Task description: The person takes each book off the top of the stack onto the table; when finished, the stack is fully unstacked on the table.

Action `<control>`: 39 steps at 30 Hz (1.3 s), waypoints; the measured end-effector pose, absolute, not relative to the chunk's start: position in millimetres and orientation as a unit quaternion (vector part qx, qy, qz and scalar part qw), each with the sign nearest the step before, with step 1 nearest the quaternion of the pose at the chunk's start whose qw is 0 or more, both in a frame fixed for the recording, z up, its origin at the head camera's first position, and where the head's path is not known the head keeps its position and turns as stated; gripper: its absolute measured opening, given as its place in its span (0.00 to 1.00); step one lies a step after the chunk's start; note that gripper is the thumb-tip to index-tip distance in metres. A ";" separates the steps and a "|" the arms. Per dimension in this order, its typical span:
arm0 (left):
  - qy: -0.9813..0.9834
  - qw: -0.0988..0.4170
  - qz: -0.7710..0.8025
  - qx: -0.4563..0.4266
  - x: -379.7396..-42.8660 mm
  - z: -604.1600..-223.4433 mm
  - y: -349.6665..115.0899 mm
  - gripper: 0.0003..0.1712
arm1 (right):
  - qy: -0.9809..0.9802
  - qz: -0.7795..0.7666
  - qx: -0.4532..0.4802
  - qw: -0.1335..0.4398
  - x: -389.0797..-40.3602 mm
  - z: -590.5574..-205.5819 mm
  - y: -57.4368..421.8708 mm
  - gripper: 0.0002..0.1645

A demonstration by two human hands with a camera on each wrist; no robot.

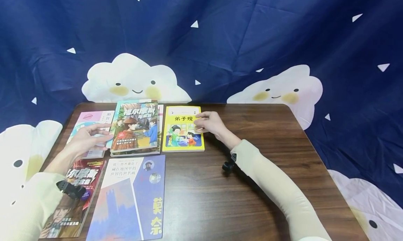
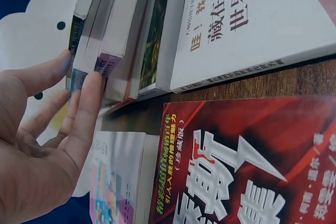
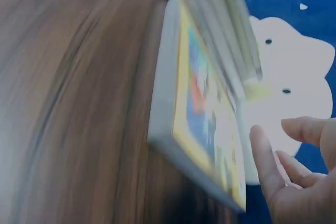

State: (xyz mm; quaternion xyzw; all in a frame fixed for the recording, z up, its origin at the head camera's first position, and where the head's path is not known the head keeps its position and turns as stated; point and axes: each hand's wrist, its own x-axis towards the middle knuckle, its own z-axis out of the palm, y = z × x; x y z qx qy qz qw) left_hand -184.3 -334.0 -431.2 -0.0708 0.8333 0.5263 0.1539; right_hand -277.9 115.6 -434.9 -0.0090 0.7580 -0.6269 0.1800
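Looks partway, my read: book pile (image 1: 136,129) is built near the back-left corner of the bench (image 1: 239,199), but its edges are uneven. Yellow book (image 1: 181,132) lies flat just right of it, by mid back edge, not on the pile. Pink book (image 1: 91,118), red book (image 1: 89,179) and purple-white book (image 1: 126,199) lie separately toward the left side. Left hand (image 1: 85,139): grip spread, fingertips at the pile's side. Right hand (image 1: 213,123): grip loose, nothing held, fingers by yellow book's right edge; contact unclear.
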 end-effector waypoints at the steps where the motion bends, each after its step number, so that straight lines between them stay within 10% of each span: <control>1: 0.833 0.154 0.527 -0.071 -184.3 -431.4 -334.3 0.48 | 0.747 -0.637 -0.010 0.193 -277.5 -433.5 108.3 0.29; 22: 0.827 0.151 0.537 -0.074 -184.8 -436.5 -336.2 0.47 | 0.654 -0.694 -0.007 0.300 -267.9 -439.8 -12.4 0.35; 39: 0.825 0.157 0.538 -0.076 -185.9 -433.2 -335.1 0.47 | 0.646 -0.713 -0.014 0.272 -257.5 -418.1 38.3 0.31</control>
